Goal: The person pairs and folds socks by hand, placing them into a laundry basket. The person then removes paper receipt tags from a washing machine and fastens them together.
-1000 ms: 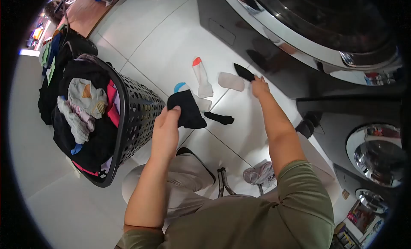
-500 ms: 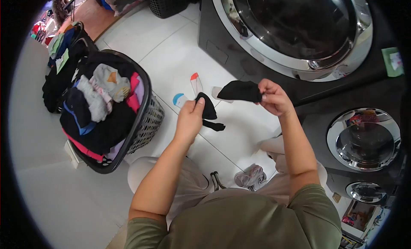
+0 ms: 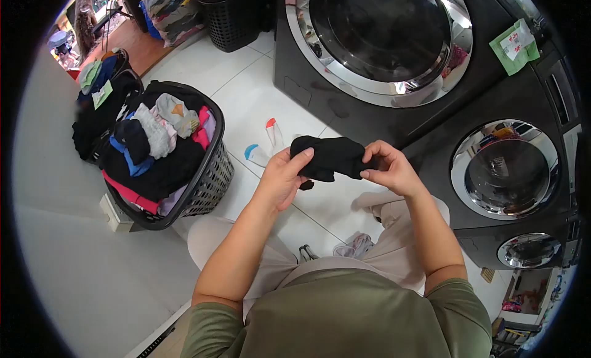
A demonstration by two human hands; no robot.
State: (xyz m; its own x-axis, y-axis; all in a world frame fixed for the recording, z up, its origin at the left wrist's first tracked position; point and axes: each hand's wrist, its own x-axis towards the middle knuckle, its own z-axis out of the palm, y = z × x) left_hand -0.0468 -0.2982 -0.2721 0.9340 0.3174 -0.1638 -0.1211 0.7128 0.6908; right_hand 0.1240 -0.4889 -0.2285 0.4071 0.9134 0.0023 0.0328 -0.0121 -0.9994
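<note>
A pair of black socks point(image 3: 329, 158) stretches between my two hands, the pieces lying against each other. My left hand point(image 3: 280, 176) is closed on their left end, thumb on top, and a dark bit of fabric dangles below its fingers. At the right end, my right hand point(image 3: 394, 170) pinches the cuff between thumb and fingers. On the floor beyond lie a white sock with a blue end point(image 3: 255, 155) and a white sock with a red end point(image 3: 274, 133), both partly behind my left hand.
On the left stands a grey laundry basket point(image 3: 212, 186) heaped with clothes, another full basket behind it. A large front-loading machine point(image 3: 295, 93) stands ahead, more machines point(image 3: 443, 204) at right. Stacked baskets point(image 3: 231, 26) are at the back. A greyish cloth point(image 3: 356, 246) lies between my feet.
My hands have come closer together, bringing the two separate black socks against each other. The camera view has shifted, showing more of the machines on the right.
</note>
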